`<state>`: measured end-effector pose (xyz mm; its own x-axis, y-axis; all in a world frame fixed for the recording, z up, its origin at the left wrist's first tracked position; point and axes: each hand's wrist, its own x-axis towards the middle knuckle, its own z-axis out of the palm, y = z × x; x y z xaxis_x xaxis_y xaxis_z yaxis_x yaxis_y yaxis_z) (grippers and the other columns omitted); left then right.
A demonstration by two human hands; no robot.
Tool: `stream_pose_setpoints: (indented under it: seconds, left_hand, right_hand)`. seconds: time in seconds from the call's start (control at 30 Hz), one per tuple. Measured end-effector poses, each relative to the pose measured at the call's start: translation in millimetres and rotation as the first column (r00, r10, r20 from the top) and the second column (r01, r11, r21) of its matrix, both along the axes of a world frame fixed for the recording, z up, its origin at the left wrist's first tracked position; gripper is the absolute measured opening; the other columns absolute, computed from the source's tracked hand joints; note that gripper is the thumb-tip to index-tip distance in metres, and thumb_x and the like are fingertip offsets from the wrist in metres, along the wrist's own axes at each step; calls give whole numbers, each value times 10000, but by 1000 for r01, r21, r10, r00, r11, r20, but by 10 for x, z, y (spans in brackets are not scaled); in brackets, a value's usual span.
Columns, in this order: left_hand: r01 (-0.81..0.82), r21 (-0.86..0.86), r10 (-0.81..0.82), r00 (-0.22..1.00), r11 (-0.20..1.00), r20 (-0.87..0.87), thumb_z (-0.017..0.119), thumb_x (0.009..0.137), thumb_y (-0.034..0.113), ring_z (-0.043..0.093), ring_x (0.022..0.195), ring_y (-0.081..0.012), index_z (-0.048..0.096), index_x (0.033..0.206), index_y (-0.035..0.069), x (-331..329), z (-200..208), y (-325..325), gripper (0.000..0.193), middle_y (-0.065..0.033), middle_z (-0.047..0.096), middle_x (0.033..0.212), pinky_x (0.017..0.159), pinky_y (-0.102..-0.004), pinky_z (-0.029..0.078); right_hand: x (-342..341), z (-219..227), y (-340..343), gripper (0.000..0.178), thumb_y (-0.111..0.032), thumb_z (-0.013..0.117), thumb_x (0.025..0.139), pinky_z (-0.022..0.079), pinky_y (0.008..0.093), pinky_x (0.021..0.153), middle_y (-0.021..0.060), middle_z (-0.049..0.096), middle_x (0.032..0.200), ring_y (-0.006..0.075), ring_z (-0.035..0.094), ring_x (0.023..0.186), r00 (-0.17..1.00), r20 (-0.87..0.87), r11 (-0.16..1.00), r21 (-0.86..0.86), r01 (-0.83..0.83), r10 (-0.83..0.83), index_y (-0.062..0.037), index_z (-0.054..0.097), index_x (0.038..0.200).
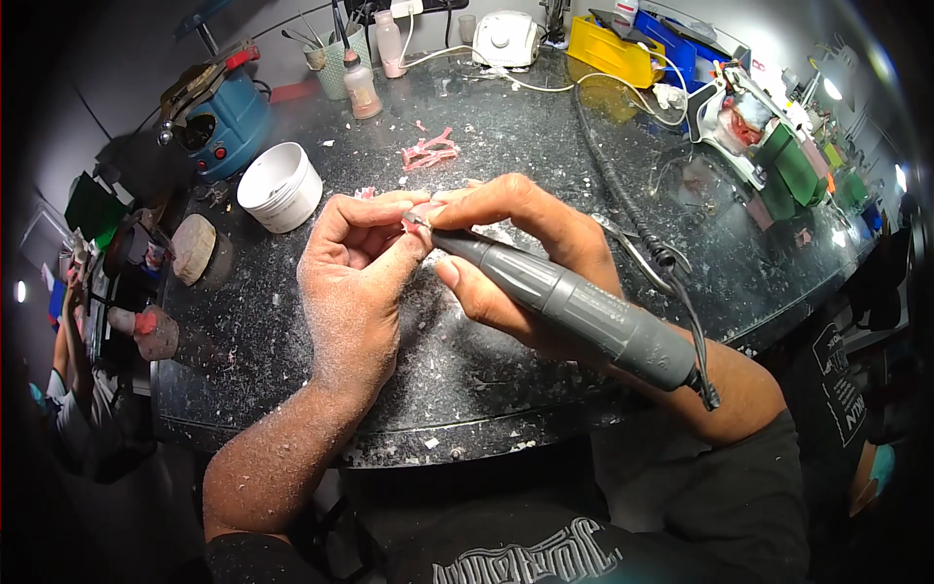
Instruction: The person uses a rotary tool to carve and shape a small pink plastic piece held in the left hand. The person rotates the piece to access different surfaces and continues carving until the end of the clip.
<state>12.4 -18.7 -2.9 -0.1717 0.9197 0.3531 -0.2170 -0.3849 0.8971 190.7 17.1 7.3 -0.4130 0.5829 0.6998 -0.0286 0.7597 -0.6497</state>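
My right hand (pixel 545 238) is wrapped round a dark grey rotary handpiece (pixel 564 302), whose cord leaves its back end. The handpiece slants up and left, its tip meeting a small pink piece (pixel 418 219). Pinched between the thumb and fingers of my left hand (pixel 355 258), that piece is mostly covered, so its full shape is hidden. White dust coats my left hand and forearm. Just beyond my hands, a pink branching piece (pixel 430 149) lies on the dark speckled table (pixel 467 389).
A white tub (pixel 280 188) and a pale block (pixel 194 248) stand left, near a blue machine (pixel 224 131). A dropper bottle (pixel 361 88), white control box (pixel 506 41) and yellow bin (pixel 615 54) are at the back. The coiled cord (pixel 618 180) runs along the right.
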Motion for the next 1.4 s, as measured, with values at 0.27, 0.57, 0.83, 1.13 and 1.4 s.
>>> stream_pose_setpoints:
  seconds: [0.27, 0.57, 0.83, 1.13, 1.4]
  left_hand:
    - [4, 9, -4, 1000, 1000, 7, 669, 913, -116, 688, 1065, -183, 563, 1017, 7, 12, 2, 7, 193, -177, 695, 1144, 994, -313, 545]
    - [6, 10, -6, 1000, 1000, -16, 662, 917, -120, 686, 1076, -187, 564, 1020, 4, 5, 7, 5, 189, -178, 695, 1150, 998, -317, 544]
    - [13, 26, -12, 999, 1000, -32, 660, 921, -113, 684, 1085, -189, 567, 1019, 6, -1, 3, 8, 181, -179, 696, 1150, 1007, -321, 540]
    - [14, 25, -14, 1000, 1000, -15, 656, 931, -103, 686, 1087, -193, 569, 1028, 3, 0, -2, 0, 168, -185, 688, 1171, 1000, -319, 547]
    - [4, 27, -3, 999, 1000, -40, 650, 931, -108, 682, 1085, -184, 565, 1029, 4, -7, -12, -4, 172, -182, 687, 1175, 994, -310, 547]
  right_hand:
    - [14, 16, -18, 289, -79, 765, 859, 495, 386, 1034, 119, 707, 1071, 212, 690, 1058, 1000, 5, 1000, -23, -2, 2, -11, 677, 1125]
    - [18, 18, 3, 281, -110, 765, 862, 444, 454, 1114, 102, 719, 1067, 226, 703, 1076, 999, 38, 1000, 12, 3, -4, -32, 687, 1120]
    - [24, 9, 23, 295, -128, 772, 858, 444, 487, 1122, 105, 720, 1066, 239, 706, 1085, 999, 39, 1000, 27, 5, -6, -37, 692, 1127]
    - [29, 13, 8, 281, -116, 759, 865, 442, 481, 1124, 106, 716, 1066, 241, 704, 1085, 998, 55, 1000, 18, 18, -19, -33, 692, 1124]
    - [24, 32, -8, 295, -119, 778, 856, 452, 438, 1108, 113, 713, 1077, 235, 699, 1079, 999, 51, 1000, -20, 20, -19, -25, 689, 1121]
